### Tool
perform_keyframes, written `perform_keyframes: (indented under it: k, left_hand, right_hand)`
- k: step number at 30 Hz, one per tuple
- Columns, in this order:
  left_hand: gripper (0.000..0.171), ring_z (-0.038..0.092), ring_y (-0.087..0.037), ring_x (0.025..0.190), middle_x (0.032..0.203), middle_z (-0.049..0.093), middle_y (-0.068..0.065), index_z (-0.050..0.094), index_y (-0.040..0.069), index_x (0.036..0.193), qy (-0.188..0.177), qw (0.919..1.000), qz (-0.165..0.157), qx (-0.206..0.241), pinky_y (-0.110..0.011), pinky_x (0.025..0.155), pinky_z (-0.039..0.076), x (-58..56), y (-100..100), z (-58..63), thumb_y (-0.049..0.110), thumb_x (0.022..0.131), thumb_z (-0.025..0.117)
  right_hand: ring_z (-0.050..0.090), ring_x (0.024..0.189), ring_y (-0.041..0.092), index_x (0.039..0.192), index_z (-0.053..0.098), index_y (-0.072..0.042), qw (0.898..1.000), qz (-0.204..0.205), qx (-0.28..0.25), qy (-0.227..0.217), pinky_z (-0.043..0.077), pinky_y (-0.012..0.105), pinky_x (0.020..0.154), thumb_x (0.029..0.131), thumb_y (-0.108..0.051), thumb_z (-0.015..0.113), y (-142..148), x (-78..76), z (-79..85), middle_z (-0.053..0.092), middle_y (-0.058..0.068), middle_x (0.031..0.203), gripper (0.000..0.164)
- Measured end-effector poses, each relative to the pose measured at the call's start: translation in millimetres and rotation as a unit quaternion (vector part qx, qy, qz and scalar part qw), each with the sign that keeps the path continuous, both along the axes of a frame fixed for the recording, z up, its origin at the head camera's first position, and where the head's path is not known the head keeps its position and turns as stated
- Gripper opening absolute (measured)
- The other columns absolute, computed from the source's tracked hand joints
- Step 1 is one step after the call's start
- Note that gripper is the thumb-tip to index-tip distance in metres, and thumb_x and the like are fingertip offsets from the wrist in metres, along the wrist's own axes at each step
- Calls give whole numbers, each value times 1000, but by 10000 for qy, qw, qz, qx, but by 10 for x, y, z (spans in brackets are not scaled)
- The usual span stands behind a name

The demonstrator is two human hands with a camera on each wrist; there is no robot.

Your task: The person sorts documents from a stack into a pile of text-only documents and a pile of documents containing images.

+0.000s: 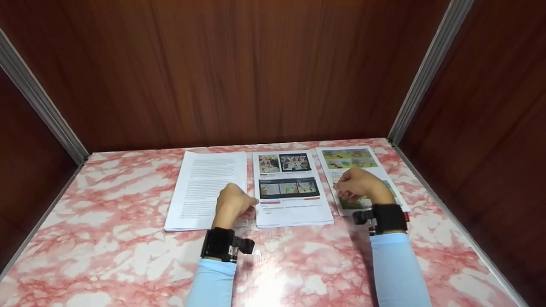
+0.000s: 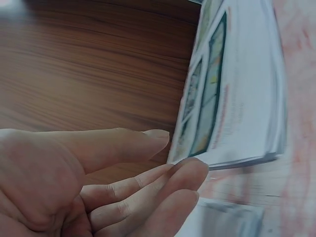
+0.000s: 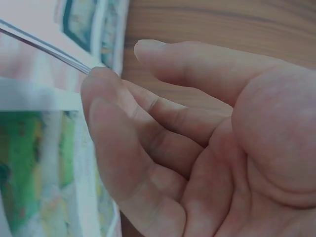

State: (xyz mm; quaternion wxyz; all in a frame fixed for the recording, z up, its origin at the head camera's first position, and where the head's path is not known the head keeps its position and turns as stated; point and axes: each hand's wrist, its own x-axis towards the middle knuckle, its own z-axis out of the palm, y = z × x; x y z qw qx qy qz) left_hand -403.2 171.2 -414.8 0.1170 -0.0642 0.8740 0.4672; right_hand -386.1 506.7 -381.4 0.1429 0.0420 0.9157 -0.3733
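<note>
Three stacks of printed paper lie side by side on the table. My left hand (image 1: 233, 201) is between the text-covered left stack (image 1: 207, 172) and the middle stack (image 1: 294, 215), its thumb tip near the middle stack's left edge. In the left wrist view, thumb and loosely bent fingers (image 2: 185, 173) stand apart with nothing between them. Over the right stack (image 1: 347, 157), printed with colourful pictures, is my right hand (image 1: 361, 185). Its thumb (image 3: 197, 61) and curved fingers are separated by a gap in the right wrist view, holding nothing.
The table (image 1: 128, 251) has a red-and-white marbled top. A brown wood-grain panel (image 1: 251, 76) rises behind it, with more panels and grey metal posts (image 1: 422, 76) at both sides. Dark cameras are strapped to both wrists, above light blue sleeves (image 1: 399, 268).
</note>
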Motion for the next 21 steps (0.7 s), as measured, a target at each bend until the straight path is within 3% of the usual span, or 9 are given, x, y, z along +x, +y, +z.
perform_keyframes:
  k: [5, 12, 17, 21]
  left_hand:
    - [17, 68, -21, 57, 70, 70, -14, 65, 0, 80, 255, 9980, 46, 569, -31, 55, 56, 26, 13, 68, 16, 76, 71]
    - [16, 69, -20, 59, 73, 71, -12, 68, 4, 83, 827, 9942, -1, 683, -28, 51, 55, 134, 110, 174, 20, 79, 68]
    - [14, 69, -21, 62, 73, 71, -10, 71, 5, 82, 1033, 9903, -227, 905, -26, 52, 54, 264, 294, 299, 18, 80, 67]
    - [14, 69, -21, 62, 73, 70, -10, 71, 5, 83, 1309, 9790, -401, 1510, -29, 56, 56, 332, 531, 364, 18, 82, 66]
  right_hand:
    - [63, 71, 17, 104, 60, 5, 9997, -86, -187, 158, 56, 36, 68, 87, -22, 60, 126, 71, 112, 66, 12, 81, 32]
    - [63, 73, 19, 105, 61, 1, 9977, -112, -34, 671, 54, 32, 63, 90, -24, 57, 355, 199, 256, 66, 11, 82, 29]
    - [64, 72, 14, 109, 61, 1, 9925, -281, 52, 1187, 53, 30, 61, 91, -24, 56, 553, 368, 431, 67, 7, 81, 32]
    - [65, 71, 13, 107, 60, 2, 9855, -694, -95, 1547, 53, 28, 61, 91, -23, 56, 729, 448, 488, 66, 6, 80, 30]
